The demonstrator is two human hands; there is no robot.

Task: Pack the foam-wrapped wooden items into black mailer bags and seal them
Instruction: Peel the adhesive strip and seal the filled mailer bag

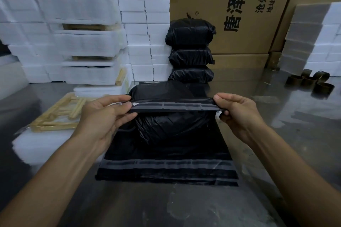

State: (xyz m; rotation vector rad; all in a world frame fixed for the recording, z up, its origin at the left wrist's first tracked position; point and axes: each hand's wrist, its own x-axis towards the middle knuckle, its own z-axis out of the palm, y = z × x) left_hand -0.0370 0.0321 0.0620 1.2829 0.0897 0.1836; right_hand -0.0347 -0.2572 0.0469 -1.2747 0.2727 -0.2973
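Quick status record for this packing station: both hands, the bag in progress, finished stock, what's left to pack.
left hand: pinches left end of the flap
right hand: pinches right end of the flap
mailer bag: filled, flap lifted, not yet sealed
empty bags: flat under the filled one
sealed bags: three stacked behind
wooden item: unwrapped, left on table
foam blocks: stacked at back

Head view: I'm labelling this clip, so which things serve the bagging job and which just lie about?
In use: left hand and right hand pinching the flap of the filled mailer bag; spare bags beneath; sealed bags; foam-wrapped items.

Lying about: tape cores; cardboard boxes.
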